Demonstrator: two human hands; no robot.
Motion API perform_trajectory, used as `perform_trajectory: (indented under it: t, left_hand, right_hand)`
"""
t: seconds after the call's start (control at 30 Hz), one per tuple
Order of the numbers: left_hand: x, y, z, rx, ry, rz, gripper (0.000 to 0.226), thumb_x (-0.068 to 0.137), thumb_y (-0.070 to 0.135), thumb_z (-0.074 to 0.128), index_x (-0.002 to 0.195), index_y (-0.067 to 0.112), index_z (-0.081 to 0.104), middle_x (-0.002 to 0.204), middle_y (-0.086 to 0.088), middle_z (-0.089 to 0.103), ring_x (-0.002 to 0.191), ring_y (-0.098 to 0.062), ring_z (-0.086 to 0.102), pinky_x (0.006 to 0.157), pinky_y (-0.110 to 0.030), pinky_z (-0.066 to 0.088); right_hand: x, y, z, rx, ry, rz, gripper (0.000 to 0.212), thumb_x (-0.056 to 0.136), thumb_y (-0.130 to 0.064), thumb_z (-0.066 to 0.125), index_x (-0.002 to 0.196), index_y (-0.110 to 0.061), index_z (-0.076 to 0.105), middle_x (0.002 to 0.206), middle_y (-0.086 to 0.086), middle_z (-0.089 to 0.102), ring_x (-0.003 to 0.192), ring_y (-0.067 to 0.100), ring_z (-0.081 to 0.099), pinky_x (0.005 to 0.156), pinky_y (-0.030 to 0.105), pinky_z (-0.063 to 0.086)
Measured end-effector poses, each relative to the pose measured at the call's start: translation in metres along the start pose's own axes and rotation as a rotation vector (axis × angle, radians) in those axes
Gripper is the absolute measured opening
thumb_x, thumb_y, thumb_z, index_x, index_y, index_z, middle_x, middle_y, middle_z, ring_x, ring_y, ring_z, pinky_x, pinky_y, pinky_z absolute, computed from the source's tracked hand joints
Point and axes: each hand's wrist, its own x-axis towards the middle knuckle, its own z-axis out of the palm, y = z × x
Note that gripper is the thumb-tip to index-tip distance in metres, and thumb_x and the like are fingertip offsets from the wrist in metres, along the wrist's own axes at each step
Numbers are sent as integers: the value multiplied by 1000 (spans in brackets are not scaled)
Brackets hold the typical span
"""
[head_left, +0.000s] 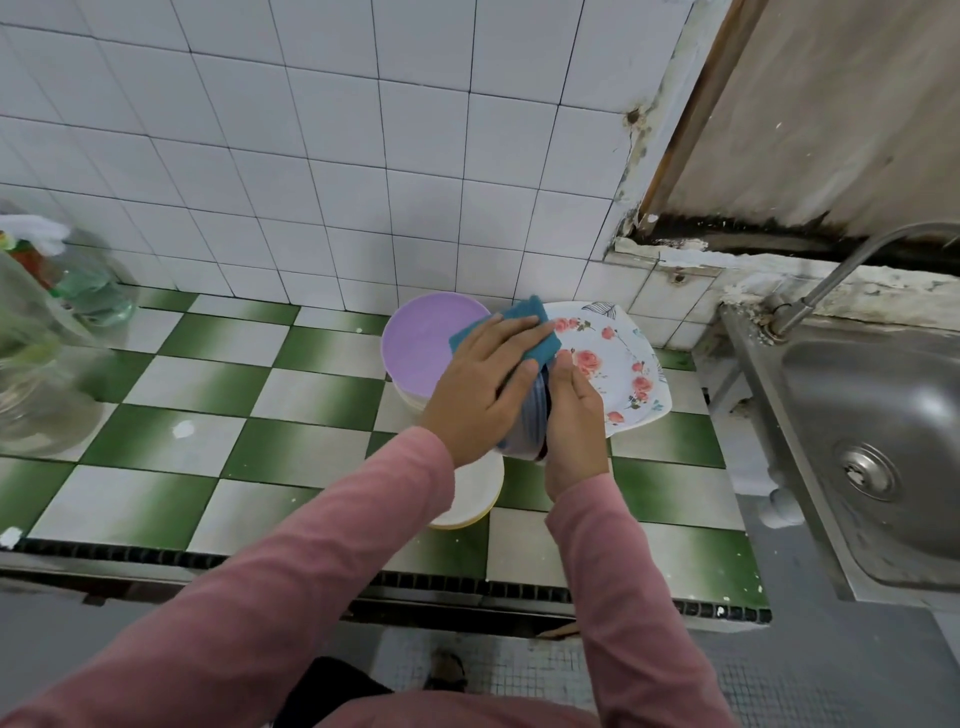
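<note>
Your pink sleeves (311, 597) reach forward. Just left of the floral plate (626, 374), your right hand (574, 415) grips the striped bowl (524, 423) on edge, fingers curled round its rim. Your left hand's (485, 387) straight fingers press the blue sponge (527, 314) flat against it.

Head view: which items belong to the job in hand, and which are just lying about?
In use: left hand pressing the blue cloth, striped dish, right hand holding the dish.
Lying about: purple plate, floral plate, white bowl, bottles, sink, tap.
</note>
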Motion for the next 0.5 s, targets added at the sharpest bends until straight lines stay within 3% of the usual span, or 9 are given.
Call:
perform_trajectory:
  t: [0.17, 0.27, 0.33, 0.4, 0.5]
  left_hand:
    - [7, -10, 3, -127, 17, -200, 50, 97, 42, 34, 137, 19, 55, 141, 2, 54, 130, -16, 47, 113, -43, 34]
    - [-2, 2, 10, 108, 38, 35, 46, 97, 33, 36, 133, 15, 59, 136, -3, 58, 129, -21, 46, 117, -37, 27]
    - [-6, 1, 12, 121, 20, 118, 42, 98, 29, 40, 132, 16, 60, 136, -1, 58, 130, -19, 45, 117, -31, 26]
    - [-3, 1, 10, -57, 30, -45, 38, 98, 27, 43, 130, 20, 61, 133, 3, 59, 126, -14, 49, 112, -25, 30]
    - [12, 5, 1, -507, 125, -605, 25, 96, 23, 50, 110, 30, 69, 118, 4, 66, 115, -19, 57, 100, -27, 42]
  right_hand:
    - [3, 3, -6, -7, 24, 49, 23, 106, -35, 43, 101, -29, 65, 111, 3, 68, 108, 27, 65, 95, 47, 55]
    - [5, 4, -9, 118, 46, 120, 24, 106, -29, 45, 112, -19, 66, 110, 7, 70, 104, 25, 66, 88, 39, 56]
    - [5, 6, -11, 146, 44, 134, 26, 106, -26, 45, 117, -15, 66, 110, 8, 71, 100, 22, 68, 90, 39, 56]
    - [4, 6, -14, 98, 44, 109, 24, 106, -26, 45, 108, -17, 67, 104, 5, 72, 95, 21, 68, 89, 39, 56]
    - [5, 4, -19, 121, 68, 109, 25, 105, -30, 48, 109, -17, 69, 106, 4, 73, 98, 24, 68, 86, 39, 58]
